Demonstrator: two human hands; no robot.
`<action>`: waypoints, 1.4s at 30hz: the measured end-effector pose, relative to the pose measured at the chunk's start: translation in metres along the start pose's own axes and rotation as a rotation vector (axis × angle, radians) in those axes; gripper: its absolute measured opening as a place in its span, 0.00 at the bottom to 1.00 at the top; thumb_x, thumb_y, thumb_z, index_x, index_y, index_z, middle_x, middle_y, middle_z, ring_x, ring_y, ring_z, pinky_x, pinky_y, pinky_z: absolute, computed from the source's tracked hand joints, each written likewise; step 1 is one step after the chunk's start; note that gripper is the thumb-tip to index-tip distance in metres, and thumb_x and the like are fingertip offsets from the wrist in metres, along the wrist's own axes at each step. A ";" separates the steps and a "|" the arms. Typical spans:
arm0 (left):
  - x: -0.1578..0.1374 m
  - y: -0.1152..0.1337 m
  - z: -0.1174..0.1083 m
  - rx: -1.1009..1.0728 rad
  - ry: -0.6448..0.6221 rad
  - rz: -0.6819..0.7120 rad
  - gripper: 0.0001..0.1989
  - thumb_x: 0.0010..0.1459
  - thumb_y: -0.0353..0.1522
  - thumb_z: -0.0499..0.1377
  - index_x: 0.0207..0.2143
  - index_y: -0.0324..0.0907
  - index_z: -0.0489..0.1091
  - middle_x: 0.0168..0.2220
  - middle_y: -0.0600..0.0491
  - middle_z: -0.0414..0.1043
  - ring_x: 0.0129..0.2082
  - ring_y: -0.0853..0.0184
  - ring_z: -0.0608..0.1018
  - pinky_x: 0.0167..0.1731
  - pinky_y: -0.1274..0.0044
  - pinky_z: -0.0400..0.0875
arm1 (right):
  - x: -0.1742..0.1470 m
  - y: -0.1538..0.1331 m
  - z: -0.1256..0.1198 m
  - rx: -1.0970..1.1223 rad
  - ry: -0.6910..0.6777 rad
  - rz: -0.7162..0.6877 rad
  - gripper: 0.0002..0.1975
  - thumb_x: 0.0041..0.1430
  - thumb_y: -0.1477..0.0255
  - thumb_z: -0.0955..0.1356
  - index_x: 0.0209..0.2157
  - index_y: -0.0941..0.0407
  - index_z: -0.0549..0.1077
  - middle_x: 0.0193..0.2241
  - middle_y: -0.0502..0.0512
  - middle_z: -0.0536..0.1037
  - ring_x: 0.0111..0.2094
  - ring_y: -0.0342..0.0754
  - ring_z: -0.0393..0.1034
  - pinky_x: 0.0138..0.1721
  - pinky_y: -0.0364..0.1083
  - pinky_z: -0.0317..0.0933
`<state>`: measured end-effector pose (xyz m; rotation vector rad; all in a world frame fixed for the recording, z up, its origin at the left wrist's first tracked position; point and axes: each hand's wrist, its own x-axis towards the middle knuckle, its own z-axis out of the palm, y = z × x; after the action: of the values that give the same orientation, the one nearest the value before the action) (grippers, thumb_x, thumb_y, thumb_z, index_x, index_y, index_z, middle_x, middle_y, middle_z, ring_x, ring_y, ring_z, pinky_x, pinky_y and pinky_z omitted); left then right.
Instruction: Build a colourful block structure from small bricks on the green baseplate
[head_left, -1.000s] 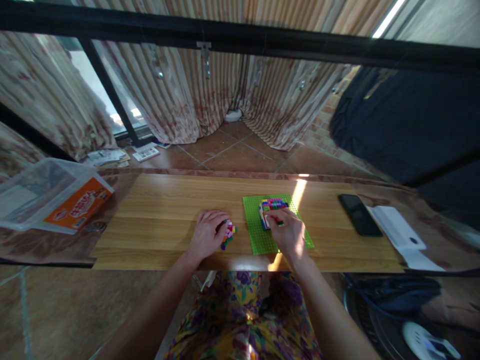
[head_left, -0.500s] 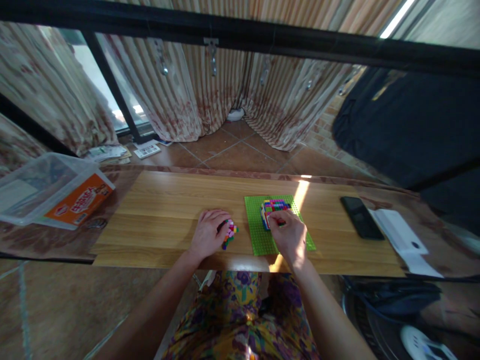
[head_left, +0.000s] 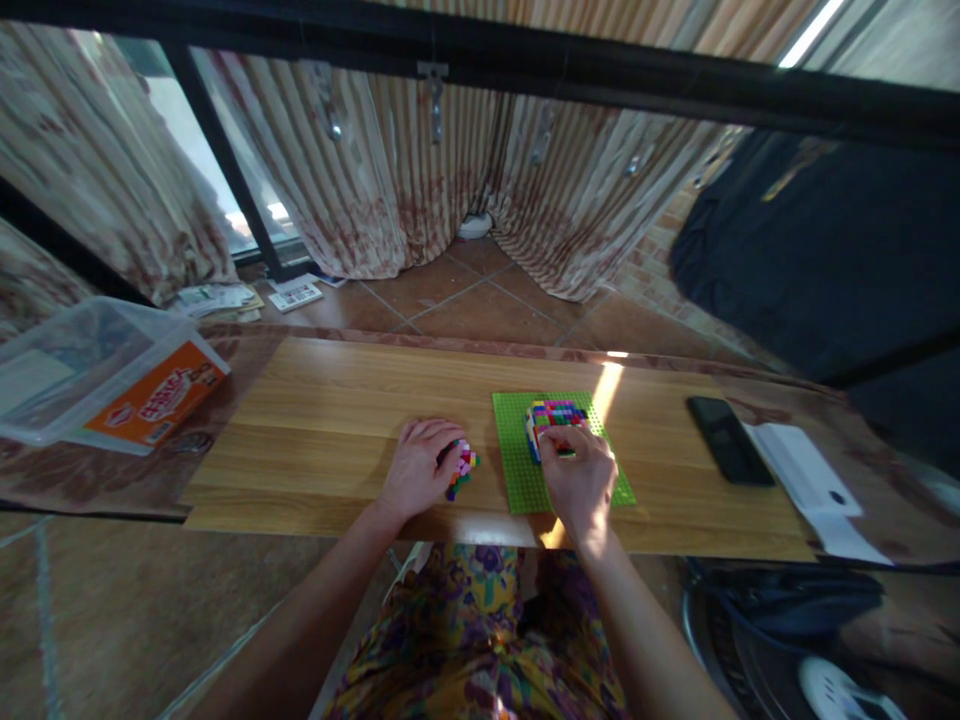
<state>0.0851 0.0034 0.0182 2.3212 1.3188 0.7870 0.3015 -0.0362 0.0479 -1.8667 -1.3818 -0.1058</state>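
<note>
A green studded baseplate [head_left: 517,480] lies on the wooden board, and a block of multicoloured building bricks [head_left: 551,410] is built up on it. Over the near side of that block is my right hand [head_left: 583,482], thumb and forefinger pinched together at the bricks. Whatever sits between those fingertips is too small and covered to make out. My left hand [head_left: 420,468] rests on the board left of the baseplate, fingers spread in a loose curve. Beside its thumb is a small heap of loose bricks [head_left: 465,464] in pink, green, blue and other colours, partly covered by the hand.
At the left stands a clear plastic box [head_left: 142,330] with an orange label. A black phone [head_left: 729,440] and a white box [head_left: 806,470] lie to the right. The wooden board [head_left: 330,400] has its near edge just above my lap. Curtains hang beyond.
The view has shifted slightly. My right hand keeps its pinch at the brick block with only a small turn of the fingers; my left hand stays by the heap.
</note>
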 end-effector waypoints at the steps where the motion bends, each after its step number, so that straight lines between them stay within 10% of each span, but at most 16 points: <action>1: 0.000 0.000 0.000 0.001 0.000 -0.001 0.12 0.62 0.34 0.54 0.45 0.47 0.73 0.49 0.52 0.76 0.53 0.61 0.72 0.57 0.63 0.60 | 0.000 0.000 0.001 -0.007 0.007 0.006 0.09 0.55 0.70 0.67 0.27 0.52 0.79 0.28 0.54 0.79 0.34 0.51 0.70 0.37 0.49 0.61; 42: 0.000 0.000 0.001 -0.010 0.000 0.006 0.12 0.63 0.34 0.53 0.46 0.45 0.72 0.49 0.52 0.75 0.53 0.62 0.72 0.56 0.64 0.60 | -0.002 0.003 0.001 0.003 0.028 -0.079 0.08 0.56 0.72 0.67 0.27 0.53 0.79 0.30 0.52 0.81 0.31 0.48 0.69 0.39 0.47 0.62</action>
<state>0.0857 0.0034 0.0173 2.3181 1.3055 0.7942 0.3034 -0.0375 0.0445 -1.8014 -1.4364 -0.1686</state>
